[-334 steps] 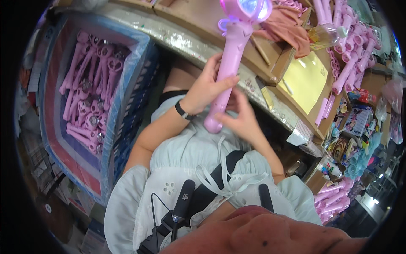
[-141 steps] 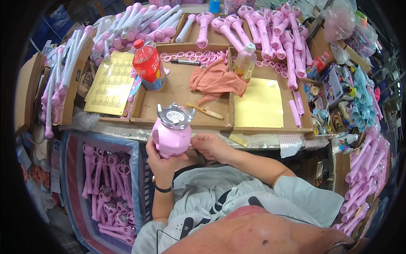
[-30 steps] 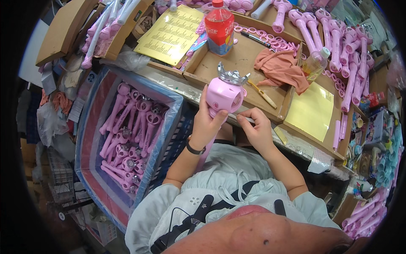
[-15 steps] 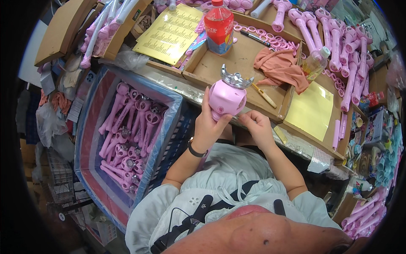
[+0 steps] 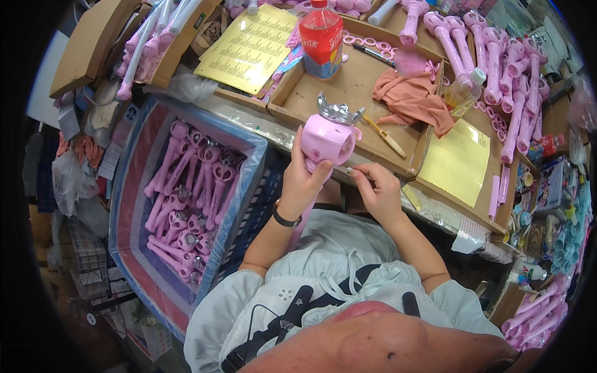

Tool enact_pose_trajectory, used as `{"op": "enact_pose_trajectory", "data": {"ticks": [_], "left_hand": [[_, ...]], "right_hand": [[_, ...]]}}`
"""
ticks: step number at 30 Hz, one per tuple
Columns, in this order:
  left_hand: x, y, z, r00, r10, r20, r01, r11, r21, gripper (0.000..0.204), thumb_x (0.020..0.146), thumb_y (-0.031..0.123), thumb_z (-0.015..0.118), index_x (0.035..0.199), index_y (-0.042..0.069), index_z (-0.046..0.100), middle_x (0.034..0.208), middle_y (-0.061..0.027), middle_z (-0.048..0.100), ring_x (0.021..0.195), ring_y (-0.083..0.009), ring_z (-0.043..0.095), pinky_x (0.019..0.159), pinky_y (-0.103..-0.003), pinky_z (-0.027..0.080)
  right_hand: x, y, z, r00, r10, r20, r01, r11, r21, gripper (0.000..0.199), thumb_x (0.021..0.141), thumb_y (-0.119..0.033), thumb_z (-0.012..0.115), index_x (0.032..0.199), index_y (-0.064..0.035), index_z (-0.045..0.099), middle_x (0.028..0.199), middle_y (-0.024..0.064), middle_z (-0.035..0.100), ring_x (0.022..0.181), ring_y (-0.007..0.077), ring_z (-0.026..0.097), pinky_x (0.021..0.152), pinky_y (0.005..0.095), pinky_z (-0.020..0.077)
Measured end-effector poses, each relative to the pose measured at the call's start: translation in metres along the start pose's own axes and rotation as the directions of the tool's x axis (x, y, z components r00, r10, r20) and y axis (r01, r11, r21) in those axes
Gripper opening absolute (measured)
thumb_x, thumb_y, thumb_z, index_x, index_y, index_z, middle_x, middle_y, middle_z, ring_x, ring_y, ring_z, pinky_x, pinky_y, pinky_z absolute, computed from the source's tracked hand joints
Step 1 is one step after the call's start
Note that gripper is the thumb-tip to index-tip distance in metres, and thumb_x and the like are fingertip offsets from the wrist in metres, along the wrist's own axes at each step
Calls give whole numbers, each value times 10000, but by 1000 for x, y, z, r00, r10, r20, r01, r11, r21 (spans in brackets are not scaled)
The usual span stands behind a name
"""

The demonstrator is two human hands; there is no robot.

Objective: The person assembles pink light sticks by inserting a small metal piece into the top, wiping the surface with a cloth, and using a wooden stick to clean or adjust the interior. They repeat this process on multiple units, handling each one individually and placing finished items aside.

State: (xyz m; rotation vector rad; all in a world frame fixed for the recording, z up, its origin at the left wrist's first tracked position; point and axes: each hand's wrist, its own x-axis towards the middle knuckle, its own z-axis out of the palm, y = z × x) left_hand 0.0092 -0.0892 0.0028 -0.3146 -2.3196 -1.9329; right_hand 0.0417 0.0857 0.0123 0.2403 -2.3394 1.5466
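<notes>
My left hand (image 5: pixel 305 180) is wrapped round the neck of a pink toy wand (image 5: pixel 324 138), just below its round head. A silver crown (image 5: pixel 339 110) sits on top of the head, and the handle runs down toward my lap. My right hand (image 5: pixel 378 189) is closed in a pinch close to the right of the wand. A thin, small thing shows at its fingertips, too small to name. Beyond the hands lies a cardboard tray (image 5: pixel 311 93), with a yellow-handled tool (image 5: pixel 387 138) and a crumpled orange cloth (image 5: pixel 411 99) in it.
On my left stands a blue-lined basket (image 5: pixel 249 149) of pink wands. A red-labelled bottle (image 5: pixel 321 40), a clear bottle (image 5: pixel 465 93), a black marker (image 5: pixel 373 55) and yellow sheets (image 5: pixel 457 163) are on the bench. More wands (image 5: pixel 497 62) lie at the far right.
The wand and my left hand have shifted slightly left, and the wand's head has turned. My right fingers have drawn a little away from it. A pink blur now shows over the rings in the tray.
</notes>
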Motion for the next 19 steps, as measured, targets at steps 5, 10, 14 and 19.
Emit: {"op": "enact_pose_trajectory", "data": {"ticks": [5,10,14,19], "left_hand": [[0,3,-1,998,-51,41,52,998,-38,846,855,429,632,1408,-39,194,1199,-141,511,1034,-157,517,857,-267,438],[8,0,-6,994,-51,92,65,984,-164,783,870,405,623,1393,-31,236,1248,-119,470,1118,-142,452,937,-267,382],[7,0,-5,994,-66,86,81,978,-193,788,861,416,634,1387,-27,249,1255,-116,464,1131,-145,443,953,-273,372],[6,-2,-4,994,-68,87,84,977,-194,800,857,423,636,1391,-25,245,1273,-118,451,1140,-146,437,960,-275,367]], "right_hand": [[-1,-1,3,1000,6,25,-4,997,-74,72,840,-95,620,843,-26,599,725,109,602,630,266,590,544,335,450],[-3,-10,8,999,-47,-22,45,995,-86,80,843,-87,612,880,-30,571,746,117,607,660,294,593,558,341,454],[0,-9,1,978,-208,29,210,958,-198,95,844,-97,617,906,-34,584,764,118,624,652,270,612,548,335,464],[-6,-5,-2,974,173,147,-165,984,-67,131,884,-148,592,970,-51,609,749,114,652,642,221,651,551,323,492]]}}
